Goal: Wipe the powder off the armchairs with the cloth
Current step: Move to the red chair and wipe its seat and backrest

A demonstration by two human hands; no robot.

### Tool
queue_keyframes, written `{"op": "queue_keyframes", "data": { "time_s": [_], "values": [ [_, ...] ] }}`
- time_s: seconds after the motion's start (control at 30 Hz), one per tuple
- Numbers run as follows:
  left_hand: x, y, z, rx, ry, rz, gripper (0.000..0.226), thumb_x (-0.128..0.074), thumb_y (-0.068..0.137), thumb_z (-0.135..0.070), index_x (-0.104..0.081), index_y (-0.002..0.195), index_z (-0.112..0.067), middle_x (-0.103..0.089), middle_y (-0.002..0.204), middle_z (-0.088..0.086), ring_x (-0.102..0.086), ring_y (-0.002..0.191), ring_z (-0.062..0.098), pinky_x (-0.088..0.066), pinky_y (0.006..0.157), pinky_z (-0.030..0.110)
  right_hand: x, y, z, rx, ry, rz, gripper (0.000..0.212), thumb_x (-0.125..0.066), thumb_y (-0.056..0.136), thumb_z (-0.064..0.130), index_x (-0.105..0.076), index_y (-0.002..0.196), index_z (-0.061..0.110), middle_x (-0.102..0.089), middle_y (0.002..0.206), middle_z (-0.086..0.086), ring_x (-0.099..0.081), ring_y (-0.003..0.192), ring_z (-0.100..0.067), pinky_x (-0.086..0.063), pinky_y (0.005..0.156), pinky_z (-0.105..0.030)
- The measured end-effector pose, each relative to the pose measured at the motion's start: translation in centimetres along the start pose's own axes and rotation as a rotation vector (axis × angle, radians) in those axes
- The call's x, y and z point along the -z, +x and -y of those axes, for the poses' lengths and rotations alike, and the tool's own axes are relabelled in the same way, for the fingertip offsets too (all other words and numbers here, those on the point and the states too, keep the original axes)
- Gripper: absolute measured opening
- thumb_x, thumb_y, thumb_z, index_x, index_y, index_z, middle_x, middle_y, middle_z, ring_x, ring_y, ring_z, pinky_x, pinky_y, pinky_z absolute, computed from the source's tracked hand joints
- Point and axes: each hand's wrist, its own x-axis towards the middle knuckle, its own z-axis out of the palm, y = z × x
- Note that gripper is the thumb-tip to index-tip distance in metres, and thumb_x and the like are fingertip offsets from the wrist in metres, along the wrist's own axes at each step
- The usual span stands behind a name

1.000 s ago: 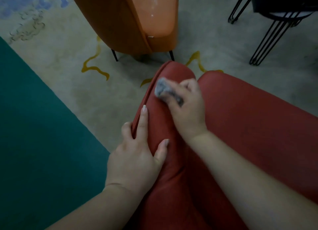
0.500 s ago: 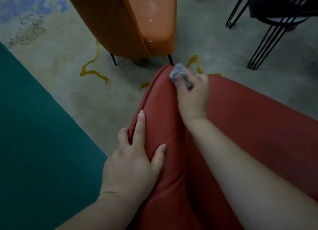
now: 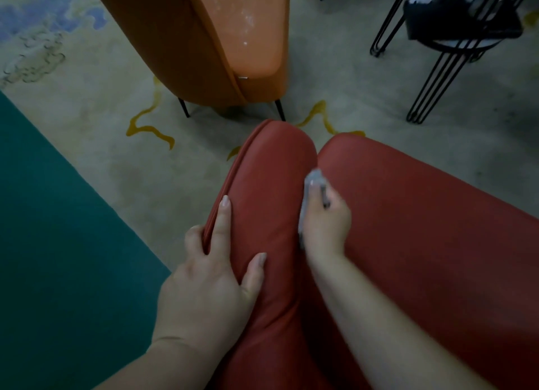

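A red armchair [image 3: 423, 220] fills the lower right, its padded arm [image 3: 271, 185] running up the middle. My right hand [image 3: 325, 223] grips a small grey cloth [image 3: 312, 179] and presses it into the crease between the arm and the seat. My left hand [image 3: 210, 276] rests on the outer side of the arm, thumb on top and fingers curled over the piped edge. An orange armchair [image 3: 221, 39] stands at the top, with white powder specks on its seat.
A black wire-legged side table [image 3: 449, 39] stands at the upper right with a dark object on its lower shelf. The floor is beige carpet with yellow squiggles [image 3: 148, 127] and a teal area [image 3: 43, 243] at the left.
My right hand has drawn the cloth back from the front tip of the red arm into the crease beside the seat. My left hand stays where it was on the arm.
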Motion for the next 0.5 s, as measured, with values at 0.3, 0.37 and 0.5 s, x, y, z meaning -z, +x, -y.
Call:
{"op": "queue_keyframes", "data": {
  "time_s": [0.3,0.37,0.5],
  "values": [
    [0.1,-0.2,-0.4,0.021,0.000,-0.005,0.085,-0.025,0.078,-0.074,0.001,0.151,-0.039,-0.040,0.133,0.008,-0.065,0.084,0.035,-0.049,0.065,0.035,2.2,-5.5,0.8,0.061,0.047,0.106,0.033,-0.060,0.094,0.024,-0.061,0.126,0.031,-0.056,0.091,0.000,-0.055,0.075,0.005,-0.037,0.075,-0.003],
    [0.0,-0.2,-0.4,0.019,-0.009,-0.010,0.085,-0.029,0.080,-0.072,0.003,0.151,-0.039,-0.038,0.134,0.008,-0.064,0.087,0.035,-0.048,0.067,0.036,3.8,-9.0,0.8,0.067,0.101,0.160,0.033,-0.064,0.091,0.027,-0.060,0.122,0.039,-0.051,0.087,0.001,-0.056,0.069,-0.005,-0.047,0.074,-0.015],
    [0.0,-0.3,-0.5,0.023,-0.007,-0.032,0.083,-0.029,0.081,-0.070,0.006,0.150,-0.040,-0.036,0.136,0.008,-0.062,0.092,0.035,-0.049,0.071,0.037,1.8,-4.1,2.9,0.247,0.015,0.116,0.043,-0.059,0.088,0.039,-0.061,0.128,0.024,-0.045,0.083,0.001,-0.050,0.072,0.002,-0.035,0.074,-0.002]
  ]
}}
